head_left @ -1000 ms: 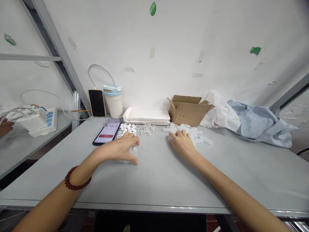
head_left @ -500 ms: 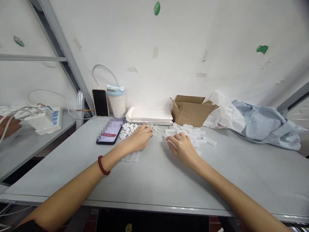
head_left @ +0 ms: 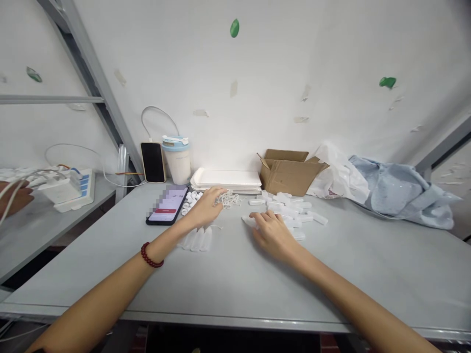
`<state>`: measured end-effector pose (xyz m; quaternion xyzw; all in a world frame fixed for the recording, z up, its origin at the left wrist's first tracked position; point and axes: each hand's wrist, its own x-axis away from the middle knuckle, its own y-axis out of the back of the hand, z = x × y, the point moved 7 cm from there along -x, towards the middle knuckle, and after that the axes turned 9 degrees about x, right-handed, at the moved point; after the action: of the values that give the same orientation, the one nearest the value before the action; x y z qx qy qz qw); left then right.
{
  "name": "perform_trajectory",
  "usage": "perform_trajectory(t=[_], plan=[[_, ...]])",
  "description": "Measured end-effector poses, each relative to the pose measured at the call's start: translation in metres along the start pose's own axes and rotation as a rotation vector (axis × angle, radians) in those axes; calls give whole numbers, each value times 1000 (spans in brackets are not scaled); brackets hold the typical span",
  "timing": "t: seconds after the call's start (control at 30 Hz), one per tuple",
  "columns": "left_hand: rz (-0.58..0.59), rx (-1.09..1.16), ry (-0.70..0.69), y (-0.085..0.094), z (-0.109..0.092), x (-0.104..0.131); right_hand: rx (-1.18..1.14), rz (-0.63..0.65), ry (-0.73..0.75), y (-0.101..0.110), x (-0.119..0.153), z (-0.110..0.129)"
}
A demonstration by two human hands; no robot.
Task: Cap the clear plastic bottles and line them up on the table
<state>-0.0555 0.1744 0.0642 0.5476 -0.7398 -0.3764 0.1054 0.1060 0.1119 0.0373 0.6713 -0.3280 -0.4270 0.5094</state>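
Observation:
My left hand (head_left: 206, 207) reaches over the table with its fingers stretched out and apart, at the left edge of a small heap of thin white strings (head_left: 232, 200). Partly behind this hand lie several white caps (head_left: 188, 202). Below its wrist, several translucent plastic tubes (head_left: 201, 240) lie side by side, and a bit of string sticks out from their top ends. My right hand (head_left: 274, 233) is closed on one translucent plastic tube (head_left: 248, 221), whose end points left out of the fingers. A loose pile of such tubes (head_left: 289, 211) lies just beyond this hand.
A phone (head_left: 167, 208) lies left of the caps. Along the wall stand another phone (head_left: 153, 163), a cup (head_left: 178, 162), a white stack (head_left: 226, 179), a cardboard box (head_left: 289, 174), a plastic bag (head_left: 336, 171) and light-blue cloth (head_left: 397, 191). At far left, another person's hand (head_left: 14, 198) is near a power strip (head_left: 75, 191).
My right hand has closed on a tube from the pile. My left hand has shifted slightly left, uncovering more of the strings and the row of tubes. The camera view has tilted slightly.

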Motion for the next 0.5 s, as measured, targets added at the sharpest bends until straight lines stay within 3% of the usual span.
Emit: perform_trajectory(t=[0.2, 0.33, 0.5], plan=[[-36, 211, 116, 8, 0, 2, 56, -45, -13, -7, -8, 8], [-163, 298, 184, 18, 2, 7, 19, -23, -6, -15, -17, 10], [-243, 492, 162, 17, -6, 19, -371, -182, -49, 2, -11, 2]])
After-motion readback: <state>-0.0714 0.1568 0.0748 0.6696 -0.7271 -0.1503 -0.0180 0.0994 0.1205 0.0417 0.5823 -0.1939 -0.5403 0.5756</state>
